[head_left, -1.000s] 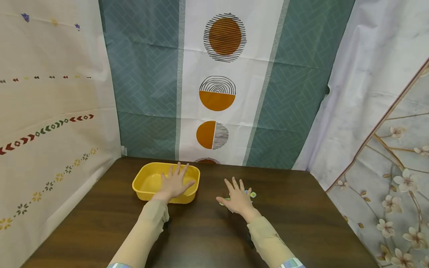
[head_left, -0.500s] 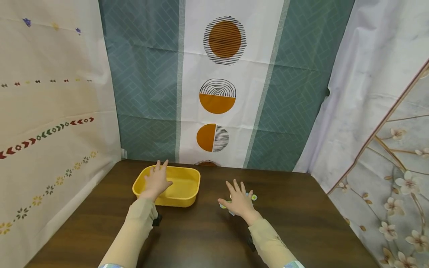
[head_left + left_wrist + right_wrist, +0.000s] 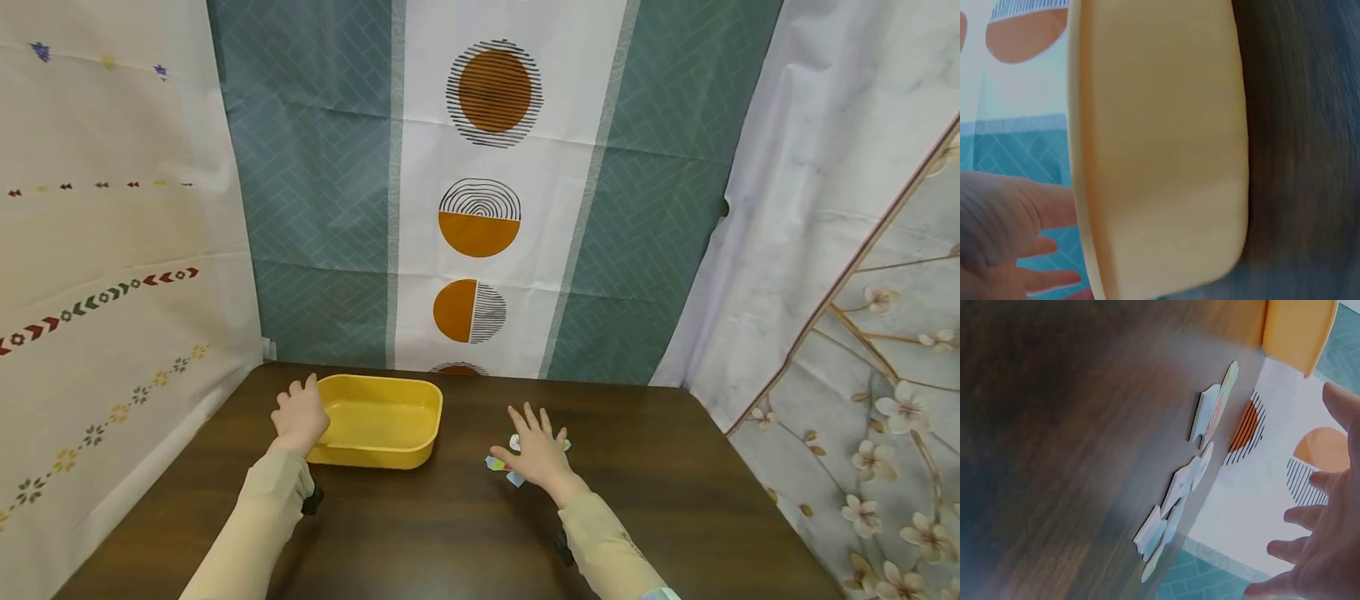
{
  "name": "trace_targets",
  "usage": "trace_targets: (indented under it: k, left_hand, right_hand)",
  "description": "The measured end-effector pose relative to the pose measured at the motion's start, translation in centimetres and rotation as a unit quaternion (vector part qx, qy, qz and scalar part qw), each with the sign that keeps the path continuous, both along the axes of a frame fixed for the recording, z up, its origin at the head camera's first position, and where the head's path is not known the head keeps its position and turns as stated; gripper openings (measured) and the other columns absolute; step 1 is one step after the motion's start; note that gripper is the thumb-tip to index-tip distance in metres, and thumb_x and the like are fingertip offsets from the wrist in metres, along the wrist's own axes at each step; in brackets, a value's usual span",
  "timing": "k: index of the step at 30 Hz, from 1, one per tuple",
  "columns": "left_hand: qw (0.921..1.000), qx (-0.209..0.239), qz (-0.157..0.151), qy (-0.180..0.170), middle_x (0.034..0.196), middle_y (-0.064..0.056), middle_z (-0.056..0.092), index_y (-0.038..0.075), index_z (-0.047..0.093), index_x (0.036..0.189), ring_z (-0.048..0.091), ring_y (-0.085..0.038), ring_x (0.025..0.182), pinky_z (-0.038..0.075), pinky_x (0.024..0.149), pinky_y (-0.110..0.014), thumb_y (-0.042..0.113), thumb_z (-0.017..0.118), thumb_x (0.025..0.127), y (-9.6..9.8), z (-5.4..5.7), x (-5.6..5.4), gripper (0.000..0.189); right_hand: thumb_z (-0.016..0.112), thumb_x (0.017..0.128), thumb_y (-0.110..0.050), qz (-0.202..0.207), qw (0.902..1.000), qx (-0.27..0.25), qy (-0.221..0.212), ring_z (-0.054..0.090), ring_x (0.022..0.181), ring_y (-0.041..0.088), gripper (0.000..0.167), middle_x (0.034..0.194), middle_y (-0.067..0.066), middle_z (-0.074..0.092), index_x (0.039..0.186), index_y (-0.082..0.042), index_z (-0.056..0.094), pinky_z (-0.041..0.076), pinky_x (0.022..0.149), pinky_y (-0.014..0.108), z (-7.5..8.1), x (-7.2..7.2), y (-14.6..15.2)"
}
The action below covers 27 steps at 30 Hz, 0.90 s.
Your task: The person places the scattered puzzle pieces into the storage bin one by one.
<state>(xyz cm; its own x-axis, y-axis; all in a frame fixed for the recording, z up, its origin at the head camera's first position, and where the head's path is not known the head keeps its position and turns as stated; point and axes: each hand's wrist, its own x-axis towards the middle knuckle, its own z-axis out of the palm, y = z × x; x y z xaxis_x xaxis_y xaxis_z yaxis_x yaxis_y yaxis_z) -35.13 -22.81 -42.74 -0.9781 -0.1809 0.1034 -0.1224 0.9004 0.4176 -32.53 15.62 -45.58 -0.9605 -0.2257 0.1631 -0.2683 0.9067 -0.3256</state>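
Looks barely begun: see pieces point(image 3: 495, 463) loose on the worktop point(image 3: 450, 533), right of the tub point(image 3: 371, 457), with none in either grasp. Judge all handling of them left to do. Note hands apart: left hand point(image 3: 300, 417) at the tub's left end, relaxed; right hand point(image 3: 542, 457) spread above the pieces, holding nothing. Cannot tell whether touching the rim point(image 3: 1074, 125). See the tub's inside only in head view; in right wrist view, see notched pieces otherwise partly hidden under right hand.

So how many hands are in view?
2: the left hand at the left end of the tub, and the right hand over the flat pieces. No others show.
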Motion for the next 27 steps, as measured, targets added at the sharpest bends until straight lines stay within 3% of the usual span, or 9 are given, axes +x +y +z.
trace_targets:
  k: [8,12,15,18,24,27]
  left_hand:
    - [0.998,0.005,0.004,-0.063,0.114,-0.045,0.043,-0.022,0.037,0.124,0.046,-0.058,0.099,0.051,0.075,-0.059,0.003,0.058,0.086,-2.2,0.5,0.3,0.05]
    - [0.9961,0.019,-0.01,-0.085,0.094,-0.034,0.054,-0.02,0.047,0.107,0.055,-0.045,0.08,0.053,0.063,-0.044,0.004,0.06,0.083,-3.1,0.9,0.2,0.036]
    - [0.9953,0.037,-0.015,-0.088,0.077,-0.02,0.054,-0.011,0.053,0.09,0.052,-0.032,0.067,0.046,0.053,-0.033,0.002,0.057,0.08,-3.6,1.1,0.4,0.017]
    - [0.9949,0.049,-0.013,-0.087,0.07,-0.013,0.049,-0.004,0.054,0.079,0.049,-0.028,0.064,0.042,0.052,-0.03,0.001,0.053,0.079,-3.7,1.0,0.7,0.006]
    - [0.9953,0.059,-0.01,-0.076,0.061,-0.005,0.04,0.004,0.048,0.065,0.045,-0.022,0.057,0.039,0.05,-0.027,0.0,0.047,0.081,-4.2,0.5,0.8,0.017]
    - [0.9951,0.073,-0.02,-0.063,0.058,-0.003,0.045,0.001,0.057,0.065,0.045,-0.02,0.056,0.039,0.05,-0.027,0.0,0.049,0.076,-4.7,0.2,0.8,0.013]
  right_hand:
    - [0.065,0.089,-0.052,-0.011,0.9997,-0.011,0.018,0.028,0.142,0.049,0.079,0.158,0.02,0.029,0.152,-0.015,0.036,0.027,0.103,0.079,-0.3,-0.4,0.8]
    - [0.066,0.089,-0.049,-0.016,0.9995,-0.021,0.018,0.028,0.141,0.05,0.078,0.157,0.021,0.029,0.152,-0.014,0.036,0.026,0.103,0.079,-0.1,-0.4,1.4]
    - [0.065,0.089,-0.051,-0.017,0.9995,-0.023,0.017,0.028,0.141,0.051,0.079,0.157,0.022,0.029,0.152,-0.013,0.036,0.025,0.103,0.08,0.0,-0.4,1.9]
    - [0.065,0.089,-0.052,-0.019,0.9994,-0.02,0.023,0.028,0.141,0.051,0.079,0.157,0.022,0.03,0.151,-0.012,0.036,0.027,0.102,0.08,0.0,-0.5,2.4]
    - [0.066,0.091,-0.045,-0.028,0.9988,-0.022,0.032,0.028,0.141,0.051,0.075,0.156,0.023,0.03,0.151,-0.01,0.037,0.028,0.101,0.08,0.0,-0.7,3.3]
    - [0.066,0.091,-0.045,-0.038,0.9985,-0.021,0.032,0.029,0.14,0.05,0.075,0.156,0.023,0.031,0.15,-0.009,0.037,0.027,0.101,0.08,-0.1,-0.8,3.8]
